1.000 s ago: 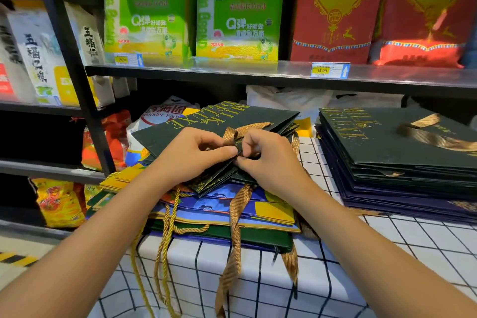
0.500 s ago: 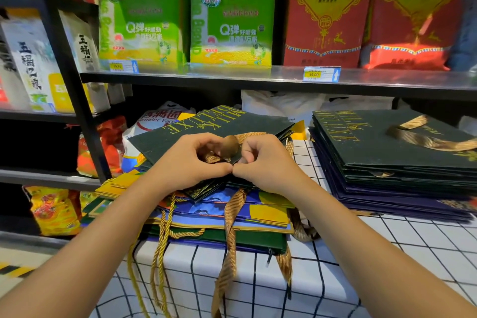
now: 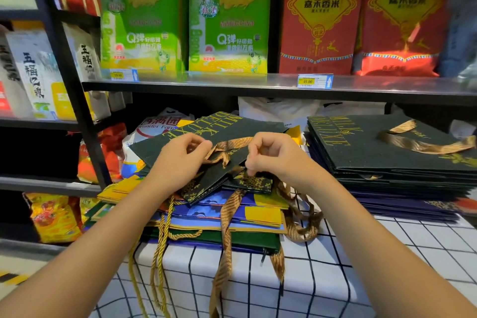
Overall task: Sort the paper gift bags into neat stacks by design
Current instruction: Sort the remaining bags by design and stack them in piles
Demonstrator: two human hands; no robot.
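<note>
At frame centre, the left hand [image 3: 180, 160] and right hand [image 3: 276, 160], fingers curled tight, pinch the gold ribbon handle [image 3: 229, 146] of a dark green bag [image 3: 206, 131] lettered "MILK DELUXE", atop the mixed pile [image 3: 232, 214].

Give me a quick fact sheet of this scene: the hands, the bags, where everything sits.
left hand: pinches the gold ribbon handle
right hand: fingers curled at the top bag's edge
top bag: dark green, lettered MILK DELUXE
mixed pile: blue, yellow, green bags beneath it
sorted stack: dark green bags over purple ones, at right
surface: grid-patterned tablecloth
</note>
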